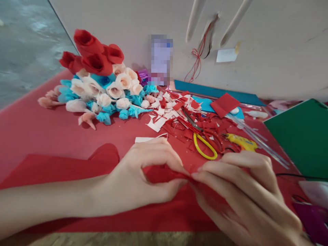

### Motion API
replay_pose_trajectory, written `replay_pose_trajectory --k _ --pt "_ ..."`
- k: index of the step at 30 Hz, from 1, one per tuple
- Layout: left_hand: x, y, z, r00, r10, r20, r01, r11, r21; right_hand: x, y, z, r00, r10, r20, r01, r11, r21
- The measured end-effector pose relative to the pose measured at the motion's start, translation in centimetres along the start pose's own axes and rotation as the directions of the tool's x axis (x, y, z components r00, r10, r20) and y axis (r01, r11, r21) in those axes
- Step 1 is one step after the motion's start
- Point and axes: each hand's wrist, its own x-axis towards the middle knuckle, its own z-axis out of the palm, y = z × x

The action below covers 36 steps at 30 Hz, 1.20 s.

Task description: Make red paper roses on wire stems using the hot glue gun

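Between thumb and fingertips, my left hand (pixel 151 171) pinches a piece of red crepe paper (pixel 161 174). My right hand (pixel 246 191) meets it at the front middle and grips the same red paper, part of which the fingers hide. Under both hands lies a large red sheet (pixel 64 171) with a rounded red piece (pixel 106 153) on it. Just beyond my hands are scissors (pixel 205 143) with one yellow and one red handle, lying among red and white paper scraps (pixel 169 109).
A heap of white, blue and red paper flowers (pixel 102 89) stands at the back left. To the right are a yellow glue gun (pixel 241 141), clear sticks (pixel 263 143) and a green board (pixel 302 136). Red string (pixel 197 58) hangs on the back wall beside a blurred upright object (pixel 161 59).
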Motion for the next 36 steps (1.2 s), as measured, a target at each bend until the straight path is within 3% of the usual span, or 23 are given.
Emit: replay_pose_trajectory --k 6,9,13,16,18,22,36 --pt "0.2 -0.1 -0.2 0.999 0.026 -0.029 -0.026 1.000 0.005 0.8 0.4 0.0 0.993 0.116 -0.011 -0.114 0.983 0.142" --pt "0.3 -0.2 -0.4 0.998 0.046 -0.031 -0.045 0.999 0.023 1.2 1.3 0.1 0.972 0.205 0.117 -0.231 0.925 0.301" --pt "0.6 -0.4 -0.7 0.995 0.094 0.029 -0.096 0.995 0.038 1.4 2.6 0.3 0.876 0.269 0.401 -0.452 0.750 0.483" --pt "0.8 -0.4 -0.8 0.988 0.143 0.065 -0.146 0.989 0.038 1.4 3.1 0.6 0.779 0.211 0.591 -0.582 0.595 0.555" --pt "0.8 -0.4 -0.8 0.984 0.162 0.080 -0.166 0.985 0.045 1.4 3.1 0.7 0.748 0.162 0.644 -0.616 0.531 0.582" --pt "0.9 -0.3 -0.8 0.980 0.173 0.100 -0.178 0.983 0.042 1.2 2.9 0.8 0.712 0.108 0.694 -0.651 0.472 0.594" --pt "0.7 -0.7 -0.6 0.983 0.112 0.148 -0.110 0.994 -0.022 1.0 2.9 0.9 0.665 0.082 0.743 -0.691 0.444 0.570"
